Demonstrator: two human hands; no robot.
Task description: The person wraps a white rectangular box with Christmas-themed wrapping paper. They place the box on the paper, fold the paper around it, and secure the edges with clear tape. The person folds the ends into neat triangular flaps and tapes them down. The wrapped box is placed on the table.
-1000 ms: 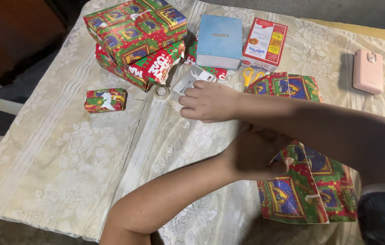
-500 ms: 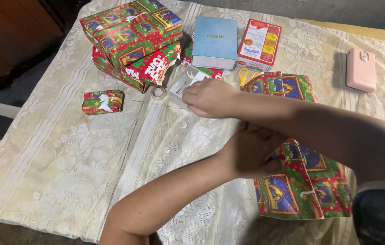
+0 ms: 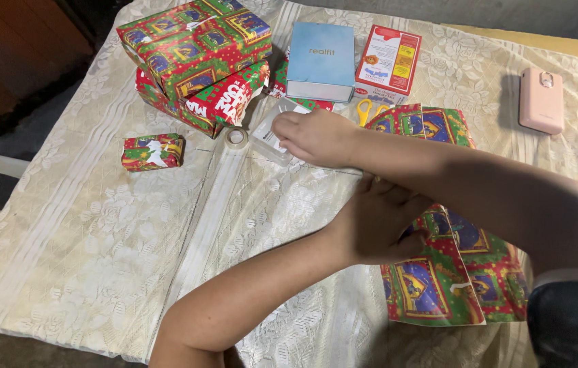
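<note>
the right hand (image 3: 313,136), crossed over to the far left, closes its grip on a small white box (image 3: 270,133) beside the tape roll (image 3: 236,138), while the left hand (image 3: 377,228) presses flat, unclenched, on wrapping paper (image 3: 452,272) nearer right.

A table under a cream lace tablecloth (image 3: 98,232) carries a stack of wrapped gift boxes (image 3: 193,58), a small wrapped parcel (image 3: 153,151), a tape roll (image 3: 236,138), a pink case (image 3: 541,100), yellow-handled scissors (image 3: 365,109) and a sheet of Christmas wrapping paper (image 3: 452,272).

Blue box (image 3: 321,60) beside red-white carton (image 3: 389,63); wrapped parcels (image 3: 197,58) left.
</note>
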